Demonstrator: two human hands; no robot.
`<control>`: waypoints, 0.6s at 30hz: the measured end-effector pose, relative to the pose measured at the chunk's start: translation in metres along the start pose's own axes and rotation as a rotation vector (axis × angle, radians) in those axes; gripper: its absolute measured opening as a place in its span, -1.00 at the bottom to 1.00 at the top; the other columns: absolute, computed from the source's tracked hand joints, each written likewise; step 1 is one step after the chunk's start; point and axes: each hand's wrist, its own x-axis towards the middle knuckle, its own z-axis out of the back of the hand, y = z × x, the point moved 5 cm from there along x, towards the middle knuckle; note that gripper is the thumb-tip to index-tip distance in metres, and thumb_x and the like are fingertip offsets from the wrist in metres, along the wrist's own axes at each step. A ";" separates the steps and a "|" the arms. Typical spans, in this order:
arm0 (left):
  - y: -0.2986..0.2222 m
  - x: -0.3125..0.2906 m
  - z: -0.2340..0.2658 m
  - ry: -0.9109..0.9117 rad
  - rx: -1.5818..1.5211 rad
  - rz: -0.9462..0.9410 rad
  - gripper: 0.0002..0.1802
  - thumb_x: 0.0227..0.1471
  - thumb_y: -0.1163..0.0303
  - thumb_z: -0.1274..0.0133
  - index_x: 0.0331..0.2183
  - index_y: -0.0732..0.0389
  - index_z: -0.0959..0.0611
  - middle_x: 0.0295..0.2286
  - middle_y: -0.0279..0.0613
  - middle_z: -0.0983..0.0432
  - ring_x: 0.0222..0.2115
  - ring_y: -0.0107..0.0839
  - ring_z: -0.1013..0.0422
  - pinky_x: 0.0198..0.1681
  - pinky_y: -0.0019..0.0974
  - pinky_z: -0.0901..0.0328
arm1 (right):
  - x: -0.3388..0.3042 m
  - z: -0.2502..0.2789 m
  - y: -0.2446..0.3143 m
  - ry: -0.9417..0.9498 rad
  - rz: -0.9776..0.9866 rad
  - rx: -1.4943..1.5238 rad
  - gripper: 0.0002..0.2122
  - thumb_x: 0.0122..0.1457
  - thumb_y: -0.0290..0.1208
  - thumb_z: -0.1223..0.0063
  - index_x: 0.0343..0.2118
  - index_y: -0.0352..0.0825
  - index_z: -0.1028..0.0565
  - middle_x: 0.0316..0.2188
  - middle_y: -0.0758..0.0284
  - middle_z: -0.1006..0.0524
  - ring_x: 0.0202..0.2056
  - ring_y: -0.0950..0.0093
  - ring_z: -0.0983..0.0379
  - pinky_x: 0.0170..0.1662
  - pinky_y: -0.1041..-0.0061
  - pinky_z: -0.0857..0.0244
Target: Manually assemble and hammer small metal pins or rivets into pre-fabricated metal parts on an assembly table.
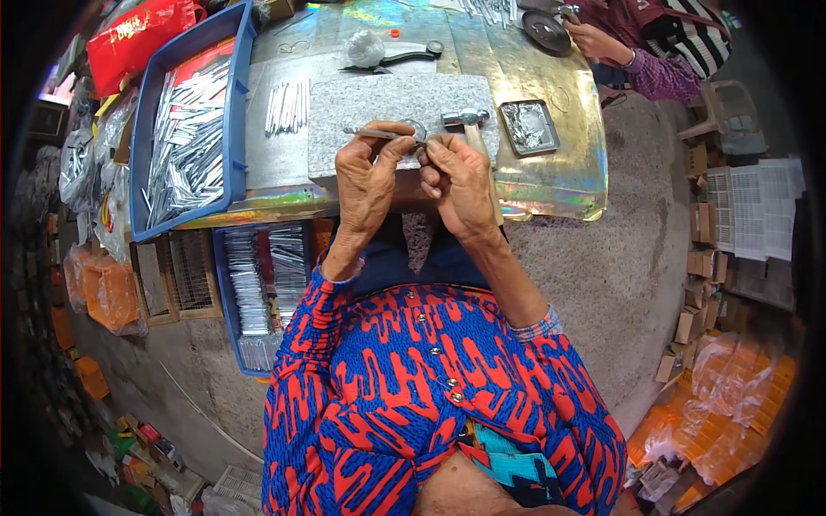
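Observation:
Both my hands are raised over the near edge of a speckled grey stone block [344,95]. My left hand [366,182] pinches a thin silver metal rod [375,133] that lies crosswise, with a rounded loop at its right end. Close beside that loop, the fingertips of my right hand [463,182] are pressed together; whatever is between them is too small to make out. A hammer [465,118] rests on the block behind my right hand, its wooden handle partly hidden by my wrist. Left of the block, several flat silver strips [287,109] lie in a row.
A blue crate [237,112] of silver strips stands at left; another blue crate [227,318] sits below the table. Right of the block is a small metal tray [552,138] of parts. Behind are pliers-like black handles [404,58] and a bagged lump [365,49]. A co-worker's hand [594,40] is far right.

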 end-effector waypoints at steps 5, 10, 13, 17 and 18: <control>0.001 0.011 0.005 0.019 0.031 -0.019 -0.90 -0.05 0.51 -0.03 -0.42 0.34 -0.56 -0.50 -0.27 -0.50 -0.52 -0.58 -0.37 -0.42 -0.55 -0.27 | -0.008 -0.013 -0.002 -0.002 0.058 -0.046 -0.81 0.14 -0.46 0.15 -0.23 -0.44 -0.31 -0.54 0.39 -0.36 -0.64 0.74 -0.21 -0.65 0.78 -0.09; 0.010 0.022 0.008 0.044 0.038 0.012 -0.90 -0.01 0.51 0.02 -0.39 0.31 -0.53 -0.50 -0.27 -0.50 -0.53 -0.61 -0.35 -0.43 -0.56 -0.27 | -0.010 -0.016 -0.008 0.066 0.102 -0.180 -0.65 0.14 -0.48 0.17 -0.03 -0.52 -0.20 -0.55 0.39 -0.35 -0.63 0.75 -0.21 -0.67 0.79 -0.09; 0.012 0.030 0.006 0.071 0.062 0.006 -0.91 0.01 0.50 0.05 -0.39 0.28 -0.51 -0.51 -0.28 -0.49 -0.54 -0.64 -0.33 -0.43 -0.57 -0.25 | -0.007 -0.008 -0.005 0.001 0.112 -0.157 -0.66 0.14 -0.48 0.18 -0.04 -0.52 -0.20 -0.54 0.38 -0.35 -0.63 0.74 -0.21 -0.66 0.79 -0.10; 0.018 0.037 0.007 0.093 0.115 0.020 -0.92 0.00 0.50 0.05 -0.40 0.28 -0.51 -0.53 -0.30 -0.48 -0.54 -0.64 -0.32 -0.44 -0.57 -0.25 | -0.010 -0.001 0.005 -0.036 0.131 -0.153 -0.72 0.14 -0.49 0.17 -0.11 -0.49 -0.25 -0.53 0.37 -0.35 -0.62 0.74 -0.21 -0.66 0.79 -0.10; 0.018 0.038 0.006 0.110 0.142 0.012 -0.92 0.00 0.50 0.05 -0.41 0.28 -0.51 -0.53 -0.30 -0.48 -0.55 -0.64 -0.32 -0.45 -0.57 -0.24 | -0.011 0.001 0.008 -0.045 0.140 -0.156 -0.76 0.13 -0.50 0.16 -0.15 -0.48 -0.26 -0.52 0.37 -0.35 -0.62 0.74 -0.21 -0.66 0.80 -0.09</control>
